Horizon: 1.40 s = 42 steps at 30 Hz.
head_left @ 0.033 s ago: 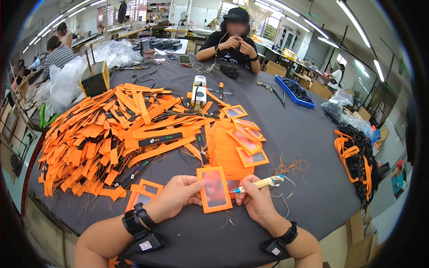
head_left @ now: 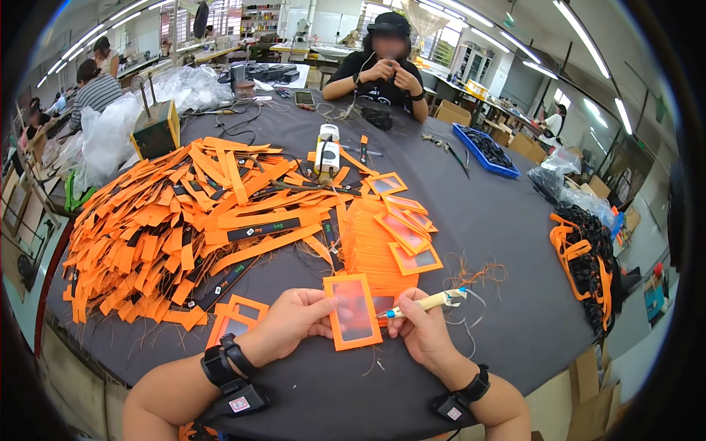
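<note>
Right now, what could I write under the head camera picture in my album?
Left hand holds an orange-framed panel, right hand a pen-like tool, near a heap of orange strips.

Bright light from ceiling tubes (head_left: 582, 38) and a window (head_left: 444, 47); glare on plastic sheeting (head_left: 193, 87). My right hand (head_left: 426, 331) reads sharp; the face (head_left: 390, 50) opposite, blurred. Straight edges bow; corners black.
</note>
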Motion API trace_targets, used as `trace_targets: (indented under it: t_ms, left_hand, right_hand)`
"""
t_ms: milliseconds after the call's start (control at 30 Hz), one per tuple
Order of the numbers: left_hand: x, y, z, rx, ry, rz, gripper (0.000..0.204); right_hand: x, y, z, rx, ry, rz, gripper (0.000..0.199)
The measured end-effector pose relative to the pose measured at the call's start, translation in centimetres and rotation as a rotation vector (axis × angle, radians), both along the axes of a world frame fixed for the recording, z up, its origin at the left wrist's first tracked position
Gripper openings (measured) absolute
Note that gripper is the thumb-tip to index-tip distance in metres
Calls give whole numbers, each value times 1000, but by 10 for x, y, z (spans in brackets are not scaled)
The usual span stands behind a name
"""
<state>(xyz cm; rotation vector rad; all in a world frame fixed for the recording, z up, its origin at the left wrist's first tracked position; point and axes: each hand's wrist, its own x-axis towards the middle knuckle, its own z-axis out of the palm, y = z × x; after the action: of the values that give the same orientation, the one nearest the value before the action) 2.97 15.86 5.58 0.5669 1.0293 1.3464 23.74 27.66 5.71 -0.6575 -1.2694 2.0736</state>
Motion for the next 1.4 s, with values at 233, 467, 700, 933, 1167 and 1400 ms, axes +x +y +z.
trace_targets:
  t_ms: [233,467,700,933,1167,1400]
  left_hand:
    - [0,-1,1,-6,-2,4,25]
    - [1,-1,4,-5,10,2,25]
    - [0,-1,4,0,15,-8,25]
    - [0,-1,2,-6,0,-2,23]
    - [-1,-1,2,-10,9,-9,26]
    - [0,-1,3,-14,19,-3,27]
  right_hand:
    - [-1,-2,2,9,-18,13,12]
    - [-1,-3,2,8,-17,20,12]
    - [-1,-2,2,16,2,6,12]
    - [-2,-2,1,26,-13,5,12]
    - [-1,-2,1,28,-11,17,13]
    - [-1,-2,1,22,1,2,13]
